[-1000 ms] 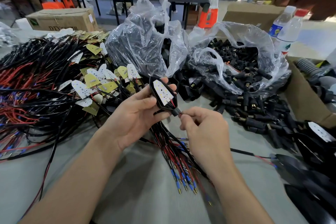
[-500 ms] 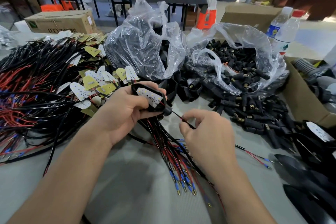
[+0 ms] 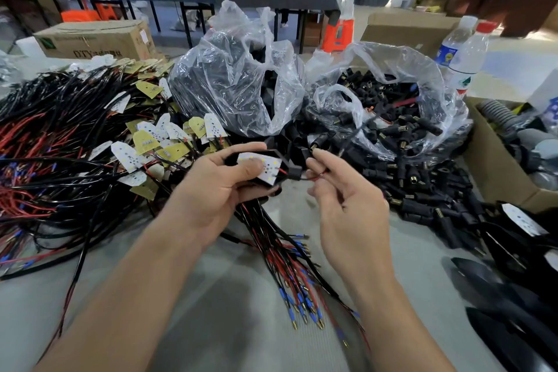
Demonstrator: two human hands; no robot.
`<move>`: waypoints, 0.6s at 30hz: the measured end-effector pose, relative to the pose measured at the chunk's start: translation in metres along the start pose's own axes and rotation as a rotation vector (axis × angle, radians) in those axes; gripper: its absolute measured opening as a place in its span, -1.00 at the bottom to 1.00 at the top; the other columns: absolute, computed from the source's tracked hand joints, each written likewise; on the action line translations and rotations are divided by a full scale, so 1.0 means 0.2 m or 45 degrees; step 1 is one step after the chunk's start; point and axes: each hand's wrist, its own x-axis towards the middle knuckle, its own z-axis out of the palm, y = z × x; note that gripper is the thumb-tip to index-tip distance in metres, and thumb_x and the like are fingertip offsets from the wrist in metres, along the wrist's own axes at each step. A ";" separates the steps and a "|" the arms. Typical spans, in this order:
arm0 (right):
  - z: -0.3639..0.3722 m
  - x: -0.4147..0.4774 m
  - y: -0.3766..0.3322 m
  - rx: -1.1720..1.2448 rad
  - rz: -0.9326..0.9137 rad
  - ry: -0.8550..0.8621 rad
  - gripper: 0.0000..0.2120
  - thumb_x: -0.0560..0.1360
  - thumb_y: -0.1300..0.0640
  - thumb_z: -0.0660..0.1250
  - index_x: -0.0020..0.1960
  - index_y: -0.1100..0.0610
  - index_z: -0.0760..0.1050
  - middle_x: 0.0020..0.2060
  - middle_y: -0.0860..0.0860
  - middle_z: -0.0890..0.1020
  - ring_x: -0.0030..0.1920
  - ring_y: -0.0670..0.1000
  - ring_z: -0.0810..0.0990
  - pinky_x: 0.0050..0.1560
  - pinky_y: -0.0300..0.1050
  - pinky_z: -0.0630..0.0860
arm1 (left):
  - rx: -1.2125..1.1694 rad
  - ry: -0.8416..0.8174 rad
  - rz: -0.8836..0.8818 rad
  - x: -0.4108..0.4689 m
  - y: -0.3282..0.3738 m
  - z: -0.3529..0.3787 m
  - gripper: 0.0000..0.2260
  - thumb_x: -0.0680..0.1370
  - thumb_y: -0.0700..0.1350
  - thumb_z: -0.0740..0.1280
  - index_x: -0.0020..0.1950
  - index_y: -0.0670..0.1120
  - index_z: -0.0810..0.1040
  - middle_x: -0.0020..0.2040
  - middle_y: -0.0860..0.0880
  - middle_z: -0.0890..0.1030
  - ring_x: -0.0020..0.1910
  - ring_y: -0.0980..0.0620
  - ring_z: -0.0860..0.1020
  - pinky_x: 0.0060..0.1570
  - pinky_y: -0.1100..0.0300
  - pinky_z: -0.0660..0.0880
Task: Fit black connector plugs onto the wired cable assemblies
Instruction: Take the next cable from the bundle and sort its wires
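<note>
head view, one moment.

left hand (image 3: 217, 190): closed round a cable assembly (image 3: 267, 170), a black housing with a white led board on its face. thumb lies flat on the board, fingers curl underneath. the same hand also traps a bundle of red and black wires (image 3: 280, 254), which hangs from below the palm onto the grey surface (image 3: 196, 320). the bundle's ends carry blue sleeves and brass tips (image 3: 299, 308), fanned out between the two forearms.

right hand (image 3: 347, 214): just beside the left, thumb and forefinger pinching the short red-and-black lead (image 3: 317, 175) that leaves the housing's right end. the lead makes a small loop at the fingertips. the other fingers are loosely curled; whether they hold anything i cannot tell.

black connector plugs (image 3: 422, 190): none in either hand. a loose heap lies on the surface right of the hands, and more fill an open clear plastic bag (image 3: 380, 60) behind the heap. a second clear bag (image 3: 235, 84) of black parts stands behind the left hand.

unworked assemblies (image 3: 60, 145): a large tangle of red and black wire at far left, with white and yellow boards (image 3: 145, 142) at its near edge.

other items: two water bottles (image 3: 465, 54) at right rear, a cardboard box (image 3: 96, 39) at left rear, black housings (image 3: 513, 296) at lower right.
</note>
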 end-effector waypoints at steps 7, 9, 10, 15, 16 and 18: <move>-0.12 0.09 0.03 0.374 0.079 0.164 -0.74 0.59 0.19 0.27 0.14 0.03 0.70 0.00 -0.06 0.76 0.10 -0.06 0.72 0.10 -0.10 0.64 | 0.552 -0.164 -0.063 -0.10 -0.19 0.20 -0.78 0.42 -0.44 0.50 -0.09 -0.18 0.59 -0.15 -0.17 0.70 -0.28 -0.05 0.61 -0.27 0.15 0.56; -0.14 0.11 0.03 0.369 0.081 0.119 -0.68 0.57 0.30 0.26 0.02 0.01 0.74 -0.10 0.00 0.77 -0.01 -0.02 0.75 -0.02 -0.14 0.65 | 0.830 -0.409 -0.133 -0.13 -0.24 0.23 -0.73 0.38 -0.31 0.58 -0.09 -0.24 0.50 -0.22 -0.19 0.60 -0.26 -0.05 0.48 -0.21 0.05 0.39; -0.15 0.11 0.03 0.344 0.082 0.082 -0.65 0.54 0.34 0.26 -0.04 0.00 0.75 -0.17 0.02 0.77 -0.09 0.00 0.75 -0.08 -0.17 0.64 | 0.860 -0.522 -0.185 -0.15 -0.26 0.24 -0.69 0.38 -0.23 0.59 -0.07 -0.26 0.49 -0.24 -0.16 0.57 -0.26 -0.04 0.46 -0.20 0.06 0.36; -0.19 0.10 0.01 0.183 0.127 -0.149 -0.67 0.38 0.38 0.25 -0.24 0.07 0.72 -0.37 0.08 0.71 -0.38 0.00 0.64 -0.33 -0.23 0.51 | 0.791 -0.611 -0.307 -0.16 -0.17 0.22 -0.71 0.60 0.07 0.41 -0.04 -0.17 0.62 -0.09 -0.01 0.71 -0.16 0.01 0.68 -0.23 0.17 0.62; -0.19 0.10 0.00 0.204 0.141 -0.225 -0.67 0.37 0.42 0.25 -0.26 0.11 0.72 -0.39 0.10 0.70 -0.41 0.00 0.60 -0.35 -0.23 0.49 | 0.787 -0.452 -0.253 -0.14 -0.16 0.21 -0.65 0.64 0.10 0.34 -0.05 -0.18 0.67 -0.06 -0.01 0.74 -0.19 -0.01 0.70 -0.29 0.16 0.62; -0.20 0.10 -0.02 0.226 0.176 -0.412 -0.70 0.35 0.44 0.25 -0.27 0.17 0.70 -0.41 0.15 0.67 -0.45 0.02 0.53 -0.38 -0.18 0.46 | 0.683 -0.113 -0.167 -0.11 -0.15 0.20 -0.57 0.67 0.11 0.25 -0.05 -0.20 0.72 -0.07 -0.07 0.75 -0.29 -0.02 0.69 -0.40 0.16 0.60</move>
